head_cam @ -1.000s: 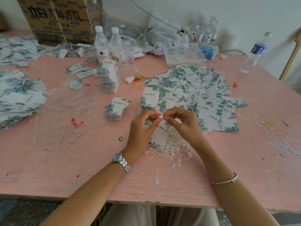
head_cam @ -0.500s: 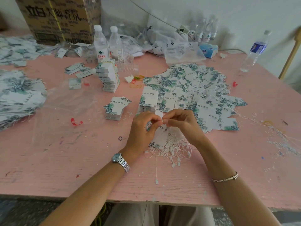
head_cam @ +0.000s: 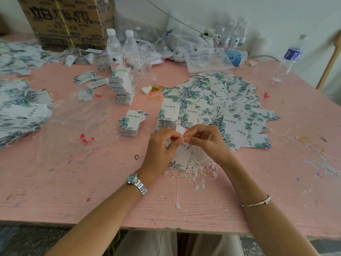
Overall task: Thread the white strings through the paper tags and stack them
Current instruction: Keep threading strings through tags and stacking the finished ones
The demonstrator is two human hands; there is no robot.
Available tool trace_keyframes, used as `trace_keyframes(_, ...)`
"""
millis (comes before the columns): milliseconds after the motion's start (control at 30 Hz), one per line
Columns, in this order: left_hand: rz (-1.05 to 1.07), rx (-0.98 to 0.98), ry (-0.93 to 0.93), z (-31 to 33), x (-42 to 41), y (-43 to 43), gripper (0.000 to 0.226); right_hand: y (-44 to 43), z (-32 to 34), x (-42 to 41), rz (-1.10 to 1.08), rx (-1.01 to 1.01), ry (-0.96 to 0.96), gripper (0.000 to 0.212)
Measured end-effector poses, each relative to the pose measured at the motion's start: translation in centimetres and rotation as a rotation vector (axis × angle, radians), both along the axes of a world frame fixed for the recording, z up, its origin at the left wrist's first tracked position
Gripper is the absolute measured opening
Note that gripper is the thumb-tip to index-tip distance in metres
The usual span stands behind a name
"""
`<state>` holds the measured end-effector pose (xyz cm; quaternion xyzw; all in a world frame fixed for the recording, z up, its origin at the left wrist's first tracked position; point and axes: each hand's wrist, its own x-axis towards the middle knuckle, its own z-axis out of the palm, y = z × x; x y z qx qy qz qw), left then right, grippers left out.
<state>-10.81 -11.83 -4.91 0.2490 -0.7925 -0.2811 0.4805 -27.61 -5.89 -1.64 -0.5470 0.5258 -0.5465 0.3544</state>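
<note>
- Left hand [head_cam: 160, 146]: fingers curled, thumb and forefinger pinching the top of one tag [head_cam: 182, 154]. It holds the tag off the surface, apparently so the hole end faces the other hand.
- Right hand [head_cam: 204, 139]: thumb and forefinger pinched together, tip to tip with the left. By judgement it grips a string end and feeds it at the hole, though the string between the fingertips is too fine to make out.
- Tag: between both hands, lifted, its lower end hanging over the string pile.
- String pile [head_cam: 195, 167]: loose white heap under the hands and just nearer the person, likely kept there so the next string is a short reach.
- Stack [head_cam: 168, 115]: tags just ahead of the left hand, the probable supply.
- Second stack [head_cam: 132, 122]: ahead and left of the left hand.
- Spread [head_cam: 221, 100]: tags with strings trailing, fanned ahead and right of the right hand. These are likely finished pieces, not yet stacked.
- Surface [head_cam: 73, 182]: pink, carries all of the above.
- Stage, by judgement: threading is in hand and stacking is still to do.
</note>
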Motion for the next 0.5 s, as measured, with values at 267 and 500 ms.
trace_keyframes(267, -0.008, 0.009, -0.015, 0.02, -0.02, 0.00, 0.006, 0.09, -0.01, 0.10, -0.010, -0.027, 0.047, 0.007)
trace_keyframes(500, -0.013, 0.015, -0.026, 0.14, 0.00, 0.08, 0.006, 0.17, -0.08, 0.16, 0.016, -0.044, 0.058, 0.006)
